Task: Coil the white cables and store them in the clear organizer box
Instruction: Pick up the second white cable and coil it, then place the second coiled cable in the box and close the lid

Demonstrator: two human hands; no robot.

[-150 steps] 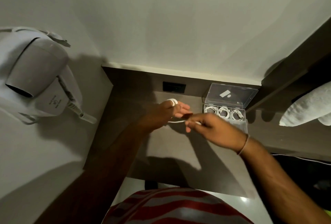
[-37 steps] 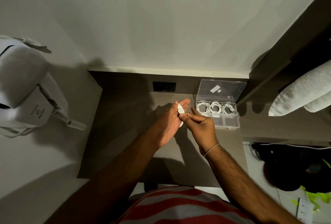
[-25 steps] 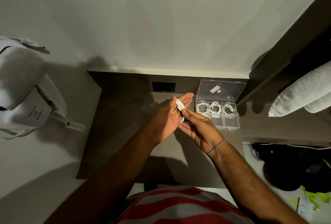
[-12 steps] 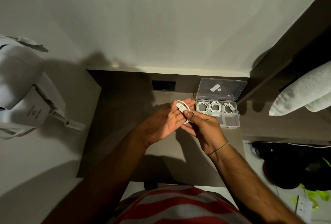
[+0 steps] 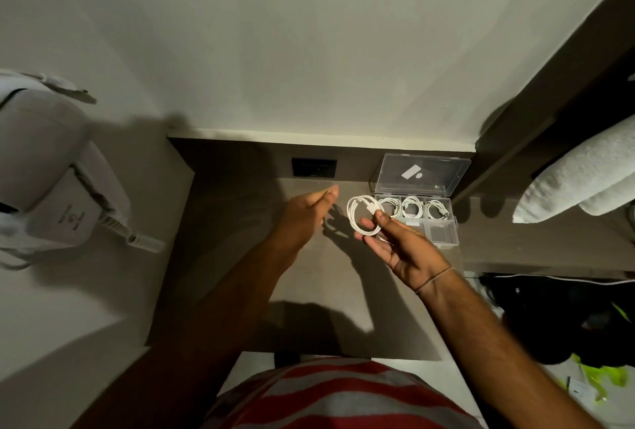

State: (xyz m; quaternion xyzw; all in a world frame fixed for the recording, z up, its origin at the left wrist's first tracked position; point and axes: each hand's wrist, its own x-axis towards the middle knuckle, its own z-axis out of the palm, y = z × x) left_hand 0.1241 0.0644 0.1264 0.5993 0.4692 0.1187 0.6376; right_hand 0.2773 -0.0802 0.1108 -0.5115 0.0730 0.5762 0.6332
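Fingers (image 5: 370,240) of R hand (image 5: 402,246) are noted curled beneath a coiled white cable (image 5: 365,203), w/ thumb pressed down on top: coil is pinched, not gripped whole. Cable is held above desk at left edge of clear organizer box (image 5: 444,235); whether it touches box cannot be told. Fingers of L hand (image 5: 302,219) are recorded straight and close together, nothing held. This hand is placed further left of box, apart from cable by a small gap.

Nearest to camera, well in front of box: red-and-white striped shirt (image 5: 336,394). Both forearms are extended from it toward box. Front-right of box, lower down: dark bag (image 5: 549,318), detail not legible. Thin band (image 5: 434,279) is worn on R wrist, just front-left of box.

Desk (image 5: 309,284), brown, is observed under box. Hand shadows are cast on it front-left of box.

Box itself: lid (image 5: 422,174) is swung open and stood up at rear. Rear row has 3 compts., each filled w/ one of the stored coils (image 5: 411,207), white. Front row compts.: contents too unclear to state; front-left one is partly hidden by R hand.

Behind-left of box: dark wall socket (image 5: 313,167), set in desk's back panel. Far left of box: white wall-mounted hair dryer (image 5: 51,181) w/ spiral cord. Right of box, beyond a dark partition: rolled white towels (image 5: 584,181). Behind box: plain pale wall (image 5: 309,68).
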